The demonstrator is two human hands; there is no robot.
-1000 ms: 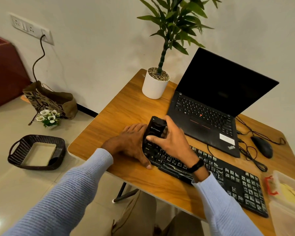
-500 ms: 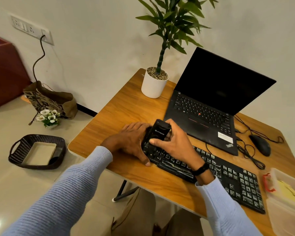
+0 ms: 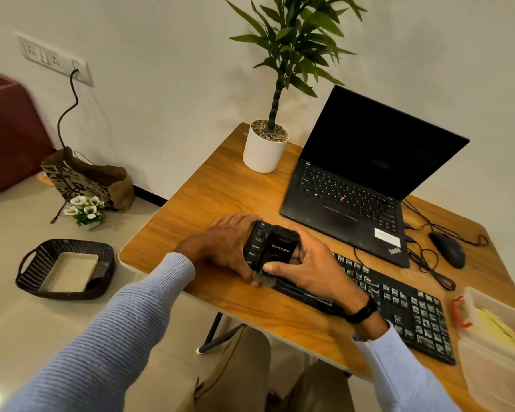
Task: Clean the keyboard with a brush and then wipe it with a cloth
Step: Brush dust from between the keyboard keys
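A long black keyboard [image 3: 399, 307] lies slantwise on the wooden desk [image 3: 208, 200], in front of the laptop. My left hand [image 3: 223, 242] grips the keyboard's left end, thumb at its near corner. My right hand [image 3: 306, 269] holds a black block-shaped brush [image 3: 281, 248] with white lettering on top. The brush's bristles [image 3: 265, 278] rest on the keyboard's near left edge. My right wrist and sleeve hide the keyboard's middle keys. A clear plastic box [image 3: 494, 340] at the right edge holds a yellow cloth [image 3: 500, 328].
An open black laptop [image 3: 354, 185] stands behind the keyboard. A potted plant in a white pot [image 3: 263, 150] sits at the desk's back. A black mouse [image 3: 448, 249] and tangled cables [image 3: 428, 266] lie at the right. A dark woven basket [image 3: 66, 269] sits on the floor.
My right hand has swept the brush from the far side of the keyboard's left end toward its near edge. My left hand has kept its hold on the left end.
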